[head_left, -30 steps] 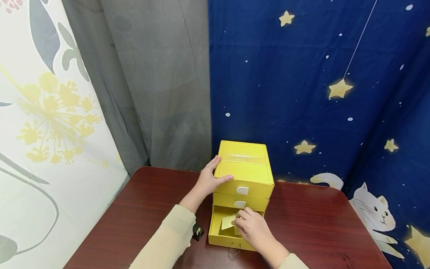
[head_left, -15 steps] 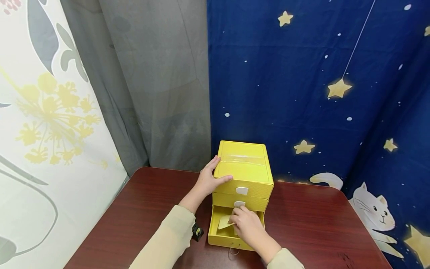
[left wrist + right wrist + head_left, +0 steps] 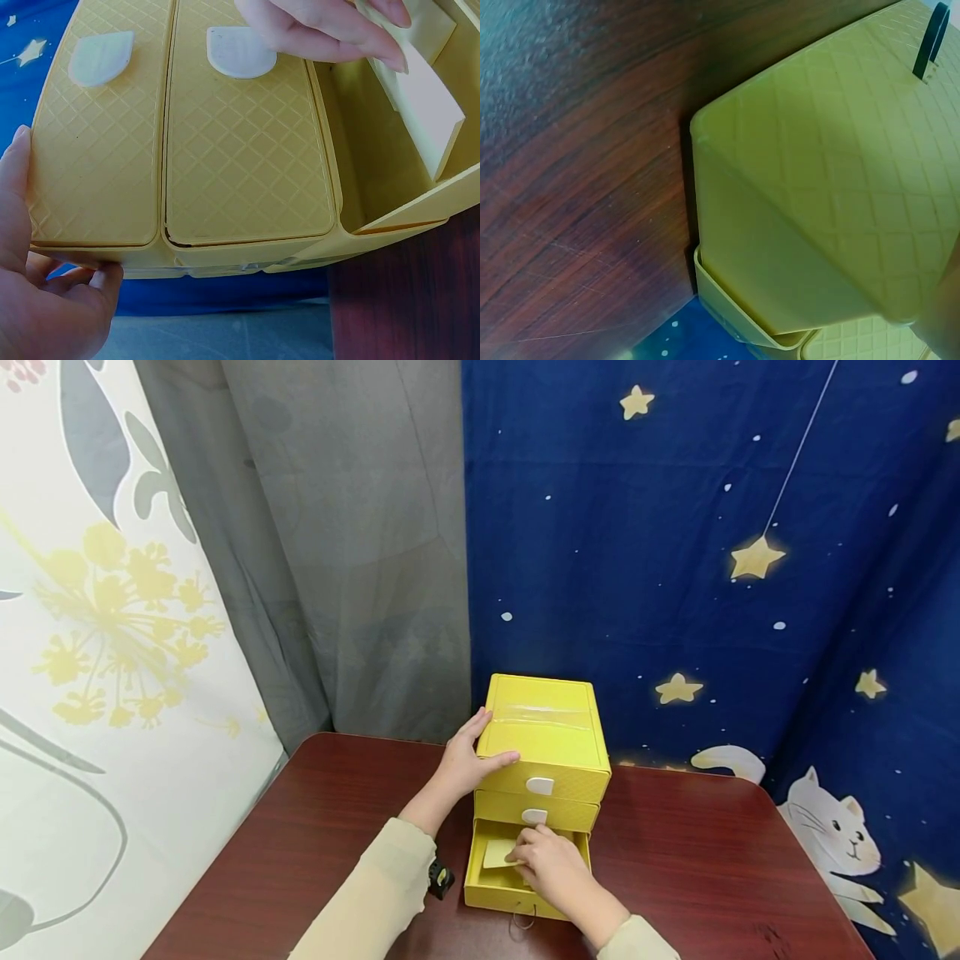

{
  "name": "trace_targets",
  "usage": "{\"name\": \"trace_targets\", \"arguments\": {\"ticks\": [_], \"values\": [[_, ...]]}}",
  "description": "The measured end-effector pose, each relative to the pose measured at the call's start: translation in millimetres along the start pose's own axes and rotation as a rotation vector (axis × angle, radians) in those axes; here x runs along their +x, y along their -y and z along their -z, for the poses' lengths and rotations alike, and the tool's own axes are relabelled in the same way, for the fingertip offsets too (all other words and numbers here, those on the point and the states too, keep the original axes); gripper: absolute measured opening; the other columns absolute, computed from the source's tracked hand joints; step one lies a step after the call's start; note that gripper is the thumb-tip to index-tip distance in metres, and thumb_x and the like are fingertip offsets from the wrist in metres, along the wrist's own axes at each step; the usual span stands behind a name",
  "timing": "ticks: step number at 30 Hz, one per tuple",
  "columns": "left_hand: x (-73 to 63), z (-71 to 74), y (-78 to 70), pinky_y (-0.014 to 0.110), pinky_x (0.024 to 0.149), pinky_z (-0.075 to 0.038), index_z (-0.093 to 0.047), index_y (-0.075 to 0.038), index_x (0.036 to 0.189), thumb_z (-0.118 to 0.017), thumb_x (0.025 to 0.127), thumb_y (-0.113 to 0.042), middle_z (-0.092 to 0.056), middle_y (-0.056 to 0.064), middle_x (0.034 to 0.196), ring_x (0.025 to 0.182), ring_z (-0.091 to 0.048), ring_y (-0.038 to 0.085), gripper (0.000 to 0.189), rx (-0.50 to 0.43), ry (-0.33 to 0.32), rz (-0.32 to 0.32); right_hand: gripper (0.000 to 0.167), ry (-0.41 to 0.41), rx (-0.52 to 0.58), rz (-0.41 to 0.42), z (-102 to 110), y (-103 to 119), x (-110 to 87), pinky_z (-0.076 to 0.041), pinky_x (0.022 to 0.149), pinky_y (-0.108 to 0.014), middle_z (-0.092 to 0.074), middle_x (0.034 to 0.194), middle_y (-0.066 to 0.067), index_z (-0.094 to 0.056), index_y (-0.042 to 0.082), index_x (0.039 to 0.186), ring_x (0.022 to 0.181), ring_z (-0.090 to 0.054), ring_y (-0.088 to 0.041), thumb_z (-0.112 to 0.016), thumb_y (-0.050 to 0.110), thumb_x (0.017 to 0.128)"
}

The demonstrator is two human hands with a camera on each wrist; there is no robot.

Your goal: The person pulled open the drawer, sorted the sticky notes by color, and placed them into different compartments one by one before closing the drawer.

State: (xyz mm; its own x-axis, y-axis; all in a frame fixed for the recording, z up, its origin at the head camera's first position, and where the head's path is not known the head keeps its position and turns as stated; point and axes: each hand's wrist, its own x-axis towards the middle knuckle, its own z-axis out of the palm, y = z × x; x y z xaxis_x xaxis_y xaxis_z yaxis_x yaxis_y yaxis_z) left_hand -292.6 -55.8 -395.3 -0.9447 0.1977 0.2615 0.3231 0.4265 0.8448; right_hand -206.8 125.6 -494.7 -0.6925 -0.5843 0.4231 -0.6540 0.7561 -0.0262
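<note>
My left hand [image 3: 462, 765] rests on the left top edge of a yellow drawer box [image 3: 543, 739], with its thumb stretched over the front corner. Fingertips of my right hand [image 3: 557, 865] pinch a pale yellow pad of sticky notes [image 3: 431, 105]. That pad stands tilted inside the pulled-out bottom drawer [image 3: 472, 877]. A second pale pad [image 3: 427, 30] shows behind it in the left wrist view, partly hidden by the fingers. The two upper drawers are pushed in and carry white tabs [image 3: 540, 786]. In the right wrist view, the drawer's quilted front [image 3: 840, 172] hides most of the hand.
A thin ring pull [image 3: 525, 917] hangs from the bottom drawer's front. The box stands on a dark red wooden table [image 3: 360, 802]. Behind it hang a grey curtain [image 3: 367, 568] and a blue star curtain [image 3: 600, 568]. A black band [image 3: 441, 878] is at the left wrist.
My right hand has shifted slightly left within the drawer, bringing the pad with it toward the drawer's left side. The left hand has stayed in place on the box.
</note>
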Motion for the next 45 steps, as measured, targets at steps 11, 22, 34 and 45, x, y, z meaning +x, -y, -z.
{"name": "trace_targets", "arguments": {"ticks": [11, 22, 34, 45], "values": [[-0.4, -0.1, -0.9, 0.043, 0.112, -0.029, -0.032, -0.011, 0.147, -0.077, 0.075, -0.042, -0.026, 0.001, 0.155, 0.143, -0.024, 0.022, 0.091, -0.004, 0.001, 0.002, 0.015, -0.046, 0.033, -0.042, 8.1, 3.7, -5.2, -0.051, 0.065, -0.024, -0.063, 0.089, 0.011, -0.074, 0.023, 0.089, 0.083, -0.058, -0.009, -0.078, 0.021, 0.074], [-1.9, -0.6, -2.7, 0.044, 0.112, -0.029, -0.033, -0.01, 0.147, -0.078, 0.075, -0.042, -0.026, 0.001, 0.155, 0.143, -0.024, 0.024, 0.091, 0.004, -0.01, 0.001, 0.019, -0.051, 0.077, -0.096, 19.7, 1.4, -24.3, -0.05, 0.064, -0.024, -0.062, 0.091, 0.015, -0.072, 0.025, 0.094, 0.084, -0.057, -0.006, -0.076, 0.031, 0.076], [-11.8, -3.4, -9.0, 0.042, 0.11, -0.033, -0.036, -0.011, 0.146, -0.076, 0.075, -0.044, -0.03, 0.004, 0.153, 0.14, -0.03, 0.024, 0.087, 0.015, -0.104, -0.023, 0.023, -0.102, 0.104, -0.126, 38.0, -6.2, -61.5, -0.046, 0.059, -0.021, -0.058, 0.091, 0.02, -0.07, 0.027, 0.092, 0.082, -0.052, -0.002, -0.08, 0.032, 0.072], [-38.0, 3.8, 3.2, 0.045, 0.099, -0.045, -0.041, -0.019, 0.143, -0.076, 0.078, -0.04, -0.035, 0.005, 0.149, 0.133, -0.04, 0.023, 0.077, 0.036, -0.23, -0.165, 0.031, -0.017, 0.139, -0.285, 44.7, -15.7, -82.3, -0.043, 0.056, -0.021, -0.053, 0.096, 0.02, -0.065, 0.027, 0.096, 0.082, -0.046, 0.001, -0.08, 0.035, 0.071]]}}
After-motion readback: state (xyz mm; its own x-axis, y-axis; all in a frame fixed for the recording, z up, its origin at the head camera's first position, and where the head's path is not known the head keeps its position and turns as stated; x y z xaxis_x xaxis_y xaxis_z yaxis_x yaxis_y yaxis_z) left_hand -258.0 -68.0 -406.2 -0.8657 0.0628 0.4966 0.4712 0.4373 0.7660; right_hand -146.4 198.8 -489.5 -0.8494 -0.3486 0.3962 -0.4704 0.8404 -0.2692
